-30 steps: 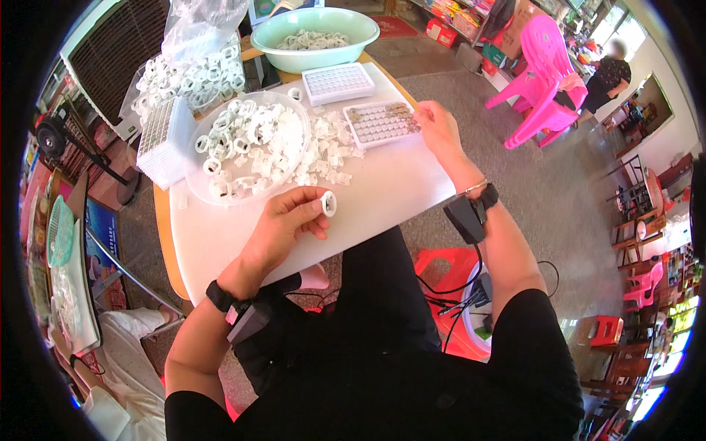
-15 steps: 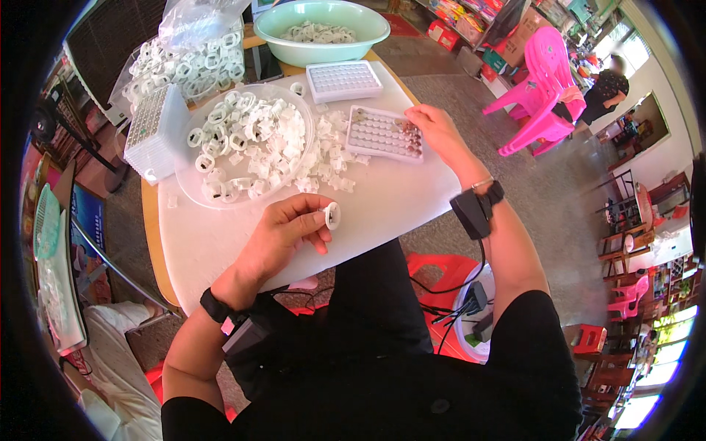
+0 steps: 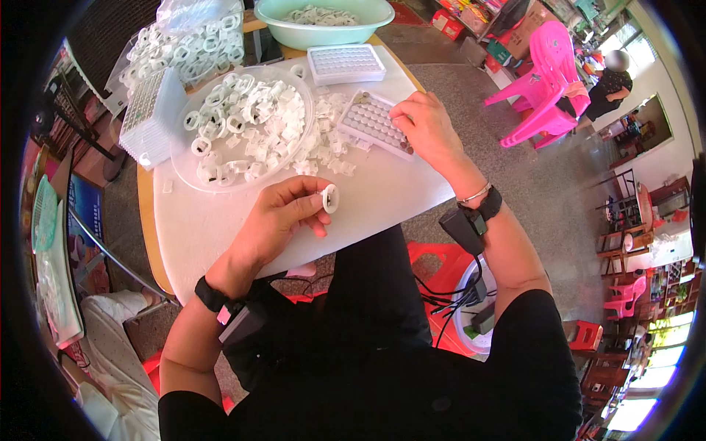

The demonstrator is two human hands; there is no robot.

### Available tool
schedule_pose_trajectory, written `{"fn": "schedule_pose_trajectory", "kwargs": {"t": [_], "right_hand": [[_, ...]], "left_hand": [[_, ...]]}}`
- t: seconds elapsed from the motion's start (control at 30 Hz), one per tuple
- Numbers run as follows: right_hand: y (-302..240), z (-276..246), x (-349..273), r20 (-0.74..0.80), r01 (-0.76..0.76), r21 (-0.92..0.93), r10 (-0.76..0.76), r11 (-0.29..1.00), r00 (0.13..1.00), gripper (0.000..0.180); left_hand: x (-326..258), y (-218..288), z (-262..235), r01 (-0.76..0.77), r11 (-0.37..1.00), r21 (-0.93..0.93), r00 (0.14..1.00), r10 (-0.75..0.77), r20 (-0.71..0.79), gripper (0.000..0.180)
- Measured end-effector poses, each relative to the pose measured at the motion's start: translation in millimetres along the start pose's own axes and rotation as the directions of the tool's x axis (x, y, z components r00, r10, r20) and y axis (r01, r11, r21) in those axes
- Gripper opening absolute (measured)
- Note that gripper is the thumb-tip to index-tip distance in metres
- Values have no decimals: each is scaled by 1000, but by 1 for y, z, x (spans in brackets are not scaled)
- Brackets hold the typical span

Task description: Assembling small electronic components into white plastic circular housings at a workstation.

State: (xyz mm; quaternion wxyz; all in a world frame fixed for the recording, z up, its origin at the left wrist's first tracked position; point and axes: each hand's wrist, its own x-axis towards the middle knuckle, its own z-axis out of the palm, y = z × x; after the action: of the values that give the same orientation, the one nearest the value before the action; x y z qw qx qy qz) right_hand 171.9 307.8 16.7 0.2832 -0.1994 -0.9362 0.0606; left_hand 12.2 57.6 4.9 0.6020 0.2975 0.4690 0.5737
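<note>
Left hand [image 3: 279, 214] held in a pinch, right hand [image 3: 432, 131] stretched farther forward

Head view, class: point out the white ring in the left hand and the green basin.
White ring [image 3: 334, 199], head view: right side of its rim.
Green basin [image 3: 320, 36], head view: front outer wall.

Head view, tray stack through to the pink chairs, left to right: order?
White tray stack → round clear tray → white ring in the left hand → nearer gridded tray → right hand → pink chairs

Pink chairs [image 3: 550, 92]; a fan [image 3: 44, 120], probably.
</note>
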Motion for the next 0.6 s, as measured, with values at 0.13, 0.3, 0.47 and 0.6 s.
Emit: {"fn": "schedule_pose_trajectory", "kwargs": {"t": [0.13, 0.3, 0.47, 0.6], "right_hand": [[-5, -7, -1, 91, -115, 117, 104, 986, 990, 11], [-83, -32, -7, 258, -446, 585, 365, 678, 894, 9], [-125, -19, -39, 167, -269, 681, 213, 681, 963, 7], [-136, -15, -46, 144, -246, 674, 202, 697, 969, 5]], "left_hand": [[4, -3, -1, -30, 999, -20, 999, 30, 10, 25], [1, -6, -8, -74, 966, -246, 994, 91, 59, 27], [5, -9, -10, -65, 950, -304, 987, 107, 123, 27], [6, -13, -12, -99, 942, -322, 980, 148, 132, 28]]}}
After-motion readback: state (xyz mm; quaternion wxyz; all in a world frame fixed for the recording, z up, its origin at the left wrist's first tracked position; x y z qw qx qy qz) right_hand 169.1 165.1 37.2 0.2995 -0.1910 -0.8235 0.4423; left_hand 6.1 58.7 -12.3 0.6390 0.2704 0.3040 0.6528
